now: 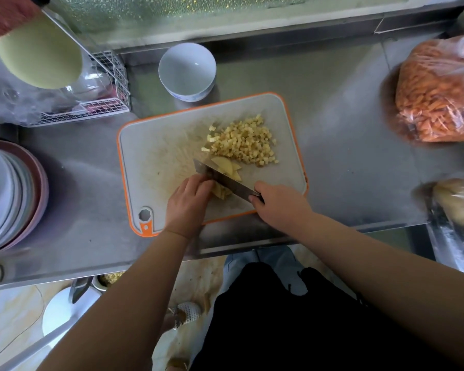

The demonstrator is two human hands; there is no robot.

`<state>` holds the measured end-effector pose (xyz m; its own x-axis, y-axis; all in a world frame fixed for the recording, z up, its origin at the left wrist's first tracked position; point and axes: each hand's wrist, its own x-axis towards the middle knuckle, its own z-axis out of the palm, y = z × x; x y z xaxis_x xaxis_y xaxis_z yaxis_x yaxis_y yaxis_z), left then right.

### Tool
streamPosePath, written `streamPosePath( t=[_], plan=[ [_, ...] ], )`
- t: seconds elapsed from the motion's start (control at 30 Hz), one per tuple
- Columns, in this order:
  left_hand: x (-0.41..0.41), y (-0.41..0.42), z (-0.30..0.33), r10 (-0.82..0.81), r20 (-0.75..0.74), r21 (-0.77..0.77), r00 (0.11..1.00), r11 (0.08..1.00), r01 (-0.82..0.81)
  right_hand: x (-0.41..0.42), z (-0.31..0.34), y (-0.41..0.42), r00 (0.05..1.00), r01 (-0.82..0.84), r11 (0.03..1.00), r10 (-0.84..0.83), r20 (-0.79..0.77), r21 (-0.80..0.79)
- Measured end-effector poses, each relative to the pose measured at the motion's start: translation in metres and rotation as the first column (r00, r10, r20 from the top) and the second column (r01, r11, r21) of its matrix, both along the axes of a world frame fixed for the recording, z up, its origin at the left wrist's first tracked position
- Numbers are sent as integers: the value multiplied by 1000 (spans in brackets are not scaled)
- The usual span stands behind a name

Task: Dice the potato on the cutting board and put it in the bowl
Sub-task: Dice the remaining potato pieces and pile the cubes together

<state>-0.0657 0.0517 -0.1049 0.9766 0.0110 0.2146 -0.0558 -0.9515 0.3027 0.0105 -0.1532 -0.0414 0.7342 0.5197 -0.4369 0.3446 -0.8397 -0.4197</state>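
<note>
A grey cutting board (pixel 156 151) with an orange rim lies on the steel counter. A heap of diced potato (pixel 243 141) sits on its far right part. Flat potato slices (pixel 227 167) lie just behind the knife (pixel 220 178). My right hand (pixel 277 203) grips the knife handle, with the blade angled across the board. My left hand (pixel 189 199) curls its fingers over a potato piece (pixel 223 192) beside the blade. An empty white bowl (pixel 187 70) stands behind the board.
A bag of orange shreds (pixel 439 95) lies at the right, with a bagged potato (pixel 459 202) below it. Stacked plates (pixel 9 196) fill the left edge. A wire rack (pixel 102 103) and a green bowl (pixel 38 54) stand at the back left.
</note>
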Motion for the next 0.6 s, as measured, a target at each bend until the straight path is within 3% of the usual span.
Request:
streamPosePath(
  t=[0.3,0.43,0.6],
  plan=[
    [-7,-4,-6,-51,97,38,994,998,47,-4,-2,3,1000,15,1000,-15,4,-3],
    [-7,-10,-9,-23,98,-58,995,998,29,-6,-1,4,999,35,999,-35,5,2],
    [-9,-28,-13,194,10,-283,981,942,-184,-10,-3,5,1000,19,1000,-19,23,14]
  ],
)
